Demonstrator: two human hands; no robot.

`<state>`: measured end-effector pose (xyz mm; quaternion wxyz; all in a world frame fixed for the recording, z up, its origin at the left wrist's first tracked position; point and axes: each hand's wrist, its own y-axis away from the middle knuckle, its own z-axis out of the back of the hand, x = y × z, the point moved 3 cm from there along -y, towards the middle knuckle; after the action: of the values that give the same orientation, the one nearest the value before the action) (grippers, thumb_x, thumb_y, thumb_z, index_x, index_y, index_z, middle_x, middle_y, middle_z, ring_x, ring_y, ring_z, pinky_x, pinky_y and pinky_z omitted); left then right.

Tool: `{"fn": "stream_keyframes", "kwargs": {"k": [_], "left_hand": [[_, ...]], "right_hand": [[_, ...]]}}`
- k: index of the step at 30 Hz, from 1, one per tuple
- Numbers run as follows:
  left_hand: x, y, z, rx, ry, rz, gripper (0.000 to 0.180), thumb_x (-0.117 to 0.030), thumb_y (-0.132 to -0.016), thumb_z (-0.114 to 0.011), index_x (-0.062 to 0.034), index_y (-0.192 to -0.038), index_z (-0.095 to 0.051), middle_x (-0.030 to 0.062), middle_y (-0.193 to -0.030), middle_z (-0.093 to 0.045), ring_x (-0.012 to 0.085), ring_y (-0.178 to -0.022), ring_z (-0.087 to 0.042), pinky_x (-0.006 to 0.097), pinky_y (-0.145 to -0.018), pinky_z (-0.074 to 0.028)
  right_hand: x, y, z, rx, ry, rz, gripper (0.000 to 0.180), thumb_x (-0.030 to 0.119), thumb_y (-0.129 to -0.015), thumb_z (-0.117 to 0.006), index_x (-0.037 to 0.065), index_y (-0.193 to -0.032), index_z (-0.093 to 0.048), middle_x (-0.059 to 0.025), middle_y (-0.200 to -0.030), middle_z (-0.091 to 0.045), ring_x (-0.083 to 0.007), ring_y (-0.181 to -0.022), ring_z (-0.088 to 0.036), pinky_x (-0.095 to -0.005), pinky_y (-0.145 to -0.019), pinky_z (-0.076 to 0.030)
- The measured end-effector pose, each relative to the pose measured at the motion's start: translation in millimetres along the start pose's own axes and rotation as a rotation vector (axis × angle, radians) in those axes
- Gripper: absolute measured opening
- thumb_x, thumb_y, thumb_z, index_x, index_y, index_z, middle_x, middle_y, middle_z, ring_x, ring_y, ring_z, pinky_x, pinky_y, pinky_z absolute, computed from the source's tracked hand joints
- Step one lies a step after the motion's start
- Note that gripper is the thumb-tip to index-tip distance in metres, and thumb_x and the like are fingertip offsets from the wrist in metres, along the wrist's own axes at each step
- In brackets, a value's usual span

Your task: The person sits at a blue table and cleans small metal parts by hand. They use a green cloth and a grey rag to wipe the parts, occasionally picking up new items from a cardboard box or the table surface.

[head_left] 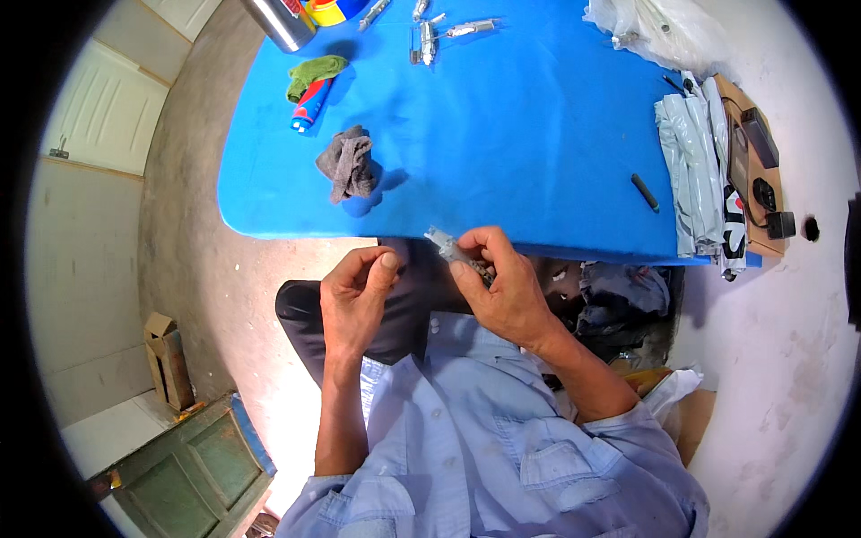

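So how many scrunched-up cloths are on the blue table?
2: a green cloth over one end of a red-and-blue container, and a grey cloth nearer the left hand. More could be hidden under other things.

No words can be read; the marks on the can (pixel 282 21), the tube (pixel 312 102) and the black-and-white packet (pixel 734 231) are too small.

My table (pixel 529 170), blue-covered, bearing: one grey rag (pixel 348 166); beyond the rag and leftward, a red-and-blue tube (pixel 311 102) with green cloth (pixel 316 75); beyond and rightward, small metallic parts (pixel 428 43); well right, a dark stick (pixel 645 193), then grey plastic packets (pixel 689 170).
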<state>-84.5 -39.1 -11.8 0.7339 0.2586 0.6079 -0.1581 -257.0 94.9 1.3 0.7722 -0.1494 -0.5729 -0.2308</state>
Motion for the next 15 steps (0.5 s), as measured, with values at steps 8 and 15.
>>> {"fn": "stream_keyframes", "kwargs": {"k": [8, 15], "left_hand": [[0, -4, -5, 0.023, 0.009, 0.008, 0.027, -0.024, -0.103, -0.073, 0.0013, -0.112, -0.075, 0.0046, -0.097, -0.076, 0.0091, -0.082, -0.067, 0.024, -0.073, -0.055], [-19, -6, -32, 0.140, 0.168, 0.068, 0.020, -0.012, -0.100, -0.076, 0.0020, -0.115, -0.075, 0.0020, -0.097, -0.074, 0.0065, -0.083, -0.065, 0.021, -0.073, -0.052]], "right_hand": [[-3, -5, 3, 0.039, -0.111, -0.081, 0.036, 0.012, -0.093, -0.078, -0.001, -0.122, -0.060, -0.0168, -0.108, -0.073, -0.0259, -0.100, -0.073, -0.0381, -0.087, -0.058], [-12, -2, 1, 0.179, -0.191, -0.079, 0.033, 0.013, -0.094, -0.076, -0.002, -0.120, -0.063, -0.0147, -0.106, -0.071, -0.0211, -0.096, -0.070, -0.0368, -0.086, -0.056]]}}
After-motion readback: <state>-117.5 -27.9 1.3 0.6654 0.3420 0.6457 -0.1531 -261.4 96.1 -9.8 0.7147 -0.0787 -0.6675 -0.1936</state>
